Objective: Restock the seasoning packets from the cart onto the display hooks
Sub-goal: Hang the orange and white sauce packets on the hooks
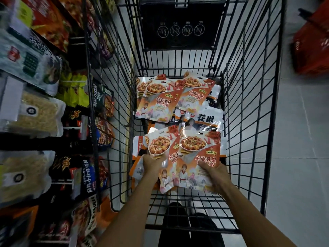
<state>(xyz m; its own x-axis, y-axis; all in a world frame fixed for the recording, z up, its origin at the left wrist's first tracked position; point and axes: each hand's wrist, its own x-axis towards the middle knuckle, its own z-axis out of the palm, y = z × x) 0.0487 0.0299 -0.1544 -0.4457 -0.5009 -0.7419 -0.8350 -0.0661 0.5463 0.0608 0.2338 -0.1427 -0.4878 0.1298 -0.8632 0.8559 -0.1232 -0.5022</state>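
Gripping packets (195,154) inside cart (249,104), both hands (216,177) low

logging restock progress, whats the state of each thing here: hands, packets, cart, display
left hand: grips left packet by its lower edge
right hand: grips right packet, thumb on top
far packets: lying loose, overlapping
white packet: lying flat, partly covered
cart: still holds packets
display packets: hanging at left
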